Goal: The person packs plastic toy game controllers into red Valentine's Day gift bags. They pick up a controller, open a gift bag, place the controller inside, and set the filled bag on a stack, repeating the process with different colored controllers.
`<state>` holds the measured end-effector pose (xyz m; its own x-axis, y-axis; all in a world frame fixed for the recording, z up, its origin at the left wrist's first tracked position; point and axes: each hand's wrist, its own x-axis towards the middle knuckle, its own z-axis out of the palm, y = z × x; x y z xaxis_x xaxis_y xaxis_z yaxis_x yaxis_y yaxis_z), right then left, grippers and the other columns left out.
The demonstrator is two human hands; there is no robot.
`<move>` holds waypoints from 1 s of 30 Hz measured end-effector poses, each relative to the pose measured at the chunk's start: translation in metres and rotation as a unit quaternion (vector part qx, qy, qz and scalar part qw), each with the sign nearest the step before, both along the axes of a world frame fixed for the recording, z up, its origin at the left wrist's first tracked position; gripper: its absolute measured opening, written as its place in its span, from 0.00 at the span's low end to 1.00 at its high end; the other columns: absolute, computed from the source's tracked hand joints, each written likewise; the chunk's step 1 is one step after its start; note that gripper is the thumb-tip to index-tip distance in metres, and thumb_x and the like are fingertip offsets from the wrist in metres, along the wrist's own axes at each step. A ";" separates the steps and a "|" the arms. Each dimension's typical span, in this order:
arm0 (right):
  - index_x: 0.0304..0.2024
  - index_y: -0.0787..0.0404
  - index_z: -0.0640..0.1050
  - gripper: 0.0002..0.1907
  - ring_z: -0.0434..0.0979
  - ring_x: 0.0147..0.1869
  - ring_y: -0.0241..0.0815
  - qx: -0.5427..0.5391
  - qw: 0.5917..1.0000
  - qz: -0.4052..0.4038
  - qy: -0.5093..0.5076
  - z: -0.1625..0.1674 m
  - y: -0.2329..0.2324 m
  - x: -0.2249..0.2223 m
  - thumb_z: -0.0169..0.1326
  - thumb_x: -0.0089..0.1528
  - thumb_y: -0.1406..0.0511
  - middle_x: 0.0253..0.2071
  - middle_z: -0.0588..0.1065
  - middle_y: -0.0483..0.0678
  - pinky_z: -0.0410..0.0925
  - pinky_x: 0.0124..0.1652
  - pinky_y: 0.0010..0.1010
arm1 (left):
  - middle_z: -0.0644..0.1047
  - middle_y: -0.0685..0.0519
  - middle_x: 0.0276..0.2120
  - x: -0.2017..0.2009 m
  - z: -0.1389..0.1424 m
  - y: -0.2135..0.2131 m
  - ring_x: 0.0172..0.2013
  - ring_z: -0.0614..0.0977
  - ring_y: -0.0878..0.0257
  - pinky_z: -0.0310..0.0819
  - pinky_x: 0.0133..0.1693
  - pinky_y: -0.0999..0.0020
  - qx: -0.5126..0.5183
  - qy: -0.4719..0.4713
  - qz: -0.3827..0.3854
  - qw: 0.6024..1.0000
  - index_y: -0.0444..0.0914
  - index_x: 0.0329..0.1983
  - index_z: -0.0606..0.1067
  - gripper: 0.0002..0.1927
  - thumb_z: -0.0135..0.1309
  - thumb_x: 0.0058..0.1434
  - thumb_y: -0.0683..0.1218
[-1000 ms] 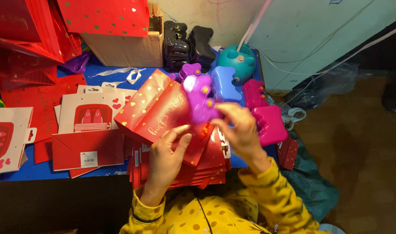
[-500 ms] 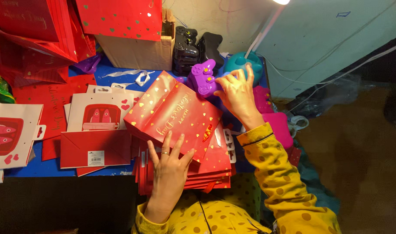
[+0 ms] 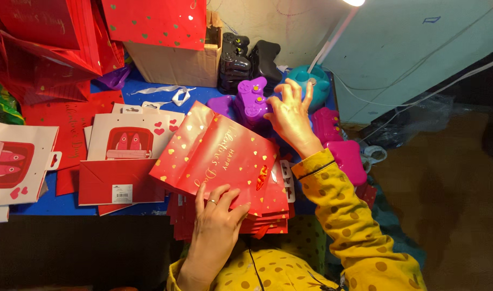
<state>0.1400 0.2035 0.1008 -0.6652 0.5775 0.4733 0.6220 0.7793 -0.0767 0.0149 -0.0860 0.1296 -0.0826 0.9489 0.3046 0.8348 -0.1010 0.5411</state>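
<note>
The purple gamepad-shaped plastic toy [image 3: 252, 102] is not yet packed: it sits among the other toys at the back of the blue surface [image 3: 149, 96], the right hand [image 3: 289, 116] resting open-fingered against its side, its grip not closed. The left hand [image 3: 216, 226] lies flat, pinning the glossy red gift bag with gold hearts [image 3: 216, 153], which looks flat and unfilled atop its stack.

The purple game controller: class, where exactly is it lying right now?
In the head view, the purple game controller sits at the back of the blue table, under the right hand's fingertips, between the black controllers and the red gift bag.
</note>
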 end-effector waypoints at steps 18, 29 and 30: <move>0.46 0.62 0.81 0.19 0.58 0.75 0.62 0.044 0.998 -0.002 -0.033 -0.016 -0.001 -0.002 0.66 0.52 0.64 0.62 0.70 0.56 0.36 0.70 0.70 | 0.79 0.49 0.44 -0.001 -0.003 0.001 0.54 0.75 0.52 0.51 0.66 0.40 0.010 -0.020 -0.011 1.000 0.41 0.36 0.83 0.08 0.61 0.53 0.44; 0.48 0.60 0.80 0.24 0.57 0.75 0.61 0.027 0.998 -0.022 -0.055 -0.011 -0.008 -0.014 0.67 0.50 0.62 0.62 0.70 0.54 0.35 0.69 0.71 | 0.79 0.49 0.44 0.003 -0.006 0.001 0.54 0.75 0.52 0.52 0.65 0.40 0.009 -0.021 -0.013 1.000 0.41 0.36 0.82 0.08 0.61 0.53 0.44; 0.50 0.61 0.80 0.25 0.57 0.75 0.61 0.028 0.998 -0.022 -0.054 -0.009 -0.009 -0.015 0.67 0.50 0.62 0.62 0.70 0.54 0.35 0.69 0.71 | 0.79 0.49 0.44 0.003 -0.006 0.002 0.54 0.75 0.52 0.52 0.66 0.40 0.009 -0.019 -0.013 1.000 0.41 0.36 0.82 0.08 0.61 0.53 0.44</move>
<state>0.1254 0.1941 0.0915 -0.6888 0.5815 0.4329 0.6577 0.7524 0.0358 0.0176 -0.0844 0.1231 -0.0699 0.9451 0.3193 0.8108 -0.1326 0.5700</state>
